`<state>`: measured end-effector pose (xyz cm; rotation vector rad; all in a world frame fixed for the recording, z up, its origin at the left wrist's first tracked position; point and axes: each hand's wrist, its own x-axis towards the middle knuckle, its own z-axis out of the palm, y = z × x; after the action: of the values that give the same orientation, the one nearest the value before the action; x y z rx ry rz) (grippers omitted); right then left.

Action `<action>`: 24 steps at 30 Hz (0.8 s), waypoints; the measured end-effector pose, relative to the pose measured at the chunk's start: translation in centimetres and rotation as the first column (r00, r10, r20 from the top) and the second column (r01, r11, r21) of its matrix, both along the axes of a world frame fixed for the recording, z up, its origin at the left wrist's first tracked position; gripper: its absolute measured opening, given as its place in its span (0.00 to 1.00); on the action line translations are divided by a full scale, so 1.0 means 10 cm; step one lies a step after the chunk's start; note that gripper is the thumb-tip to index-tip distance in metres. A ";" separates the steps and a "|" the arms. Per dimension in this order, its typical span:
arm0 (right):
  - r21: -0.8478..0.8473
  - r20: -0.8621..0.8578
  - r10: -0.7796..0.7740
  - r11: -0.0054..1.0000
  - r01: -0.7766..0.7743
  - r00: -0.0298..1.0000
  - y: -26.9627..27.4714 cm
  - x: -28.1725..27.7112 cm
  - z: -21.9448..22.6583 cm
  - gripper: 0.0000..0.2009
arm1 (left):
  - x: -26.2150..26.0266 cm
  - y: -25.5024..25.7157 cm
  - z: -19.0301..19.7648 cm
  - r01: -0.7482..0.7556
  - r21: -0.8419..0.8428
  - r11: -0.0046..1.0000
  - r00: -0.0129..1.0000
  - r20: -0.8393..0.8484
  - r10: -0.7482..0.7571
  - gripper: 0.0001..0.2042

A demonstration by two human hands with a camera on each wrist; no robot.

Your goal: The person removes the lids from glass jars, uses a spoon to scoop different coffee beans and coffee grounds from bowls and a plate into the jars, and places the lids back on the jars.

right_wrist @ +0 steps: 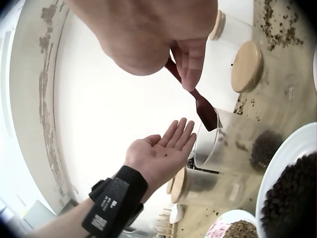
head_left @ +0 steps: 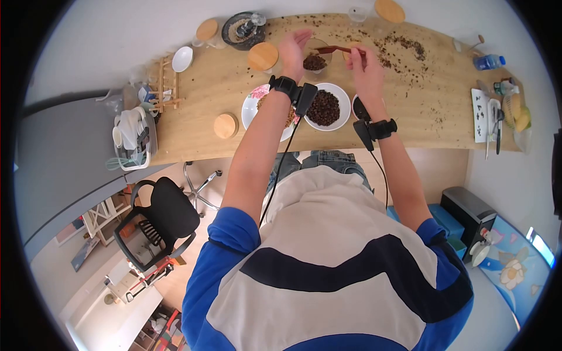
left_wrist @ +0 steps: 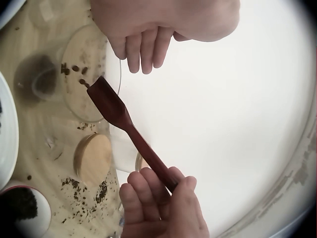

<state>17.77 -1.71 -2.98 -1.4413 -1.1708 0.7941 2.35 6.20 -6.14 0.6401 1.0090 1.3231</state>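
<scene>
Reddish scoop [left_wrist: 110, 105] over clear jar [right_wrist: 237, 148]

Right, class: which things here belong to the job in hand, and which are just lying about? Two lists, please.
Belong to the job:
red-brown scoop, held by the right hand
open clear jar, dark pieces inside
probably the white bowl of dark beans

Seemingly just lying about:
blue-capped bottle
black chair
small white bowl

Bright light, fisheye-bent edges, dark corners
</scene>
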 end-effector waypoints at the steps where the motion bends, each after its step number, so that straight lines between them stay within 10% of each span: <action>1: 0.016 0.150 0.045 0.999 -0.048 0.988 -0.05 -0.01 0.03 0.12 | -0.01 -0.02 -0.02 0.002 0.010 1.000 1.000 -0.012 -0.002 0.20; 8: 0.141 0.022 -0.103 0.985 0.099 0.994 -0.49 0.24 -0.06 0.10 | -0.22 -0.38 -0.09 -0.103 -0.104 0.989 0.986 0.122 0.115 0.18; 10: 0.056 0.371 -0.038 0.998 0.019 0.928 -0.66 0.36 -0.13 0.09 | -0.35 -0.51 -0.15 -0.130 -0.137 0.982 0.977 0.150 0.150 0.17; 16: -0.028 0.411 0.303 0.947 -0.320 0.860 -0.79 -0.05 -0.39 0.09 | -0.52 -0.87 -0.41 -0.227 -0.305 0.925 0.935 0.197 0.295 0.13; 24: -0.052 0.698 0.153 0.985 -0.164 0.700 -0.89 0.03 -0.57 0.08 | -0.57 -1.15 -0.53 -0.195 -0.372 0.907 0.939 0.196 0.282 0.13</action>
<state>18.02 -10.59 -8.66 -1.7070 -1.8973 0.3235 -3.35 -5.26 -11.40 0.0777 1.1057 1.3528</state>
